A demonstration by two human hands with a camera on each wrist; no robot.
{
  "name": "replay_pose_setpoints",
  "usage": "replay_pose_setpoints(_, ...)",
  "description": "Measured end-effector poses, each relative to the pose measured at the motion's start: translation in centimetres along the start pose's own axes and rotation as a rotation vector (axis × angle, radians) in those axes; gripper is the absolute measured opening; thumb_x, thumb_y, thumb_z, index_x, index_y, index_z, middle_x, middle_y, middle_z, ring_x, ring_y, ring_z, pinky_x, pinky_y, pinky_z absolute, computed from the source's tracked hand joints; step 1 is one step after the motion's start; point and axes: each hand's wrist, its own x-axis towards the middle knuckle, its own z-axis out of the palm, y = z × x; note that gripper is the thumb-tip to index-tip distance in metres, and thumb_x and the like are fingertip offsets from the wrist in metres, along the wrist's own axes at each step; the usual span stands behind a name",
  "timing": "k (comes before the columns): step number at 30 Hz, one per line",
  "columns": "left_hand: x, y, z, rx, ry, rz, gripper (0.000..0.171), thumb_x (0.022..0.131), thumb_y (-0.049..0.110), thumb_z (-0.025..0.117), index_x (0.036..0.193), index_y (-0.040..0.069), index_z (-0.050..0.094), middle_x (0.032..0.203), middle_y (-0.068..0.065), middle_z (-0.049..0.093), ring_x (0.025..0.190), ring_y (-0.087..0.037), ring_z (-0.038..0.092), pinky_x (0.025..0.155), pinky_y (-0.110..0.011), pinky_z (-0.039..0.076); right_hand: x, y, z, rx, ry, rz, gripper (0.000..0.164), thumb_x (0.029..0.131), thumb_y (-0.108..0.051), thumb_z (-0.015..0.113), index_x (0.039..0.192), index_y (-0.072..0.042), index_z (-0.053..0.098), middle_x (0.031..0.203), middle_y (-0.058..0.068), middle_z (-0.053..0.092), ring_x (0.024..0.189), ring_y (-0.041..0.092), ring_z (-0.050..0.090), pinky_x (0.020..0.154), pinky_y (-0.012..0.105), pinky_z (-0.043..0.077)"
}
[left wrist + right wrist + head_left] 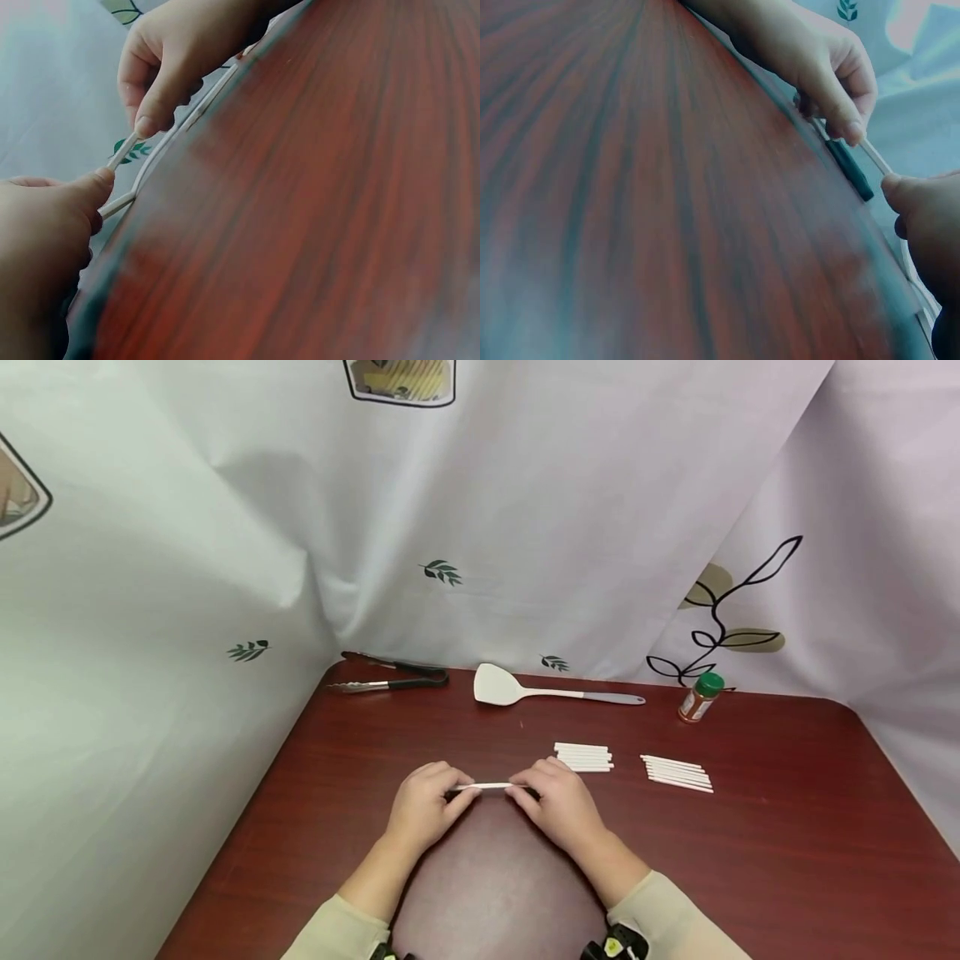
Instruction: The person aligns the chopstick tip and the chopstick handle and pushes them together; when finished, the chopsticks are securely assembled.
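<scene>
A thin white stick (491, 786) is stretched level between both hands near the middle of the table. My left hand (423, 802) pinches one end between thumb and fingers; my right hand (558, 797) pinches the other end the same way. In the left wrist view a short length of the stick (122, 152) shows between the two thumbs, and the right wrist view shows the stick (875, 157) too. Just beyond my right hand lies a row of similar white sticks (585, 759), partly covered by its fingers. A second row of white sticks (677, 772) lies farther right.
Along the back of the dark red wooden table (787, 827) lie metal tongs (412, 682) with black handles and a white spatula (497, 686) with a grey grip. A green-capped spice jar (701, 698) stands at the back right. Pale printed cloth (525, 527) hangs behind.
</scene>
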Motion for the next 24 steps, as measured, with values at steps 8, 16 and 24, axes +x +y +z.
replay_pose_setpoints(8,1.1,1.2,1.6,-0.033,-0.005,0.041,0.014,0.082,0.02,0.091,0.085,0.016,0.078,0.078,0.008,0.069,0.07,-0.014,0.064,0.067,-0.034,0.053,-1.0,1.5,-1.5,0.066,0.054,0.0,0.015,0.081,-0.012,0.093,0.091,-0.013,0.081,0.085,-0.006,0.072,0.079,0.016,0.062,0.073,0.033,0.052)
replay_pose_setpoints(16,2.1,2.7,3.6,-0.048,-0.04,0.069,0.015,0.083,0.021,0.092,0.087,0.017,0.078,0.079,0.008,0.069,0.073,-0.014,0.066,0.071,-0.034,0.055,-2.5,2.8,-3.4,0.061,0.074,0.02,0.019,0.079,-0.008,0.094,0.092,-0.015,0.082,0.087,-0.007,0.073,0.081,0.015,0.064,0.073,0.032,0.053)
replay_pose_setpoints(24,2.8,3.9,5.1,-0.065,-0.071,0.082,0.015,0.084,0.024,0.091,0.087,0.017,0.079,0.08,0.008,0.069,0.074,-0.014,0.066,0.073,-0.034,0.055,-3.8,3.8,-5.1,0.054,0.072,0.037,0.022,0.078,-0.005,0.093,0.093,-0.016,0.082,0.089,-0.009,0.074,0.082,0.014,0.068,0.078,0.033,0.054)
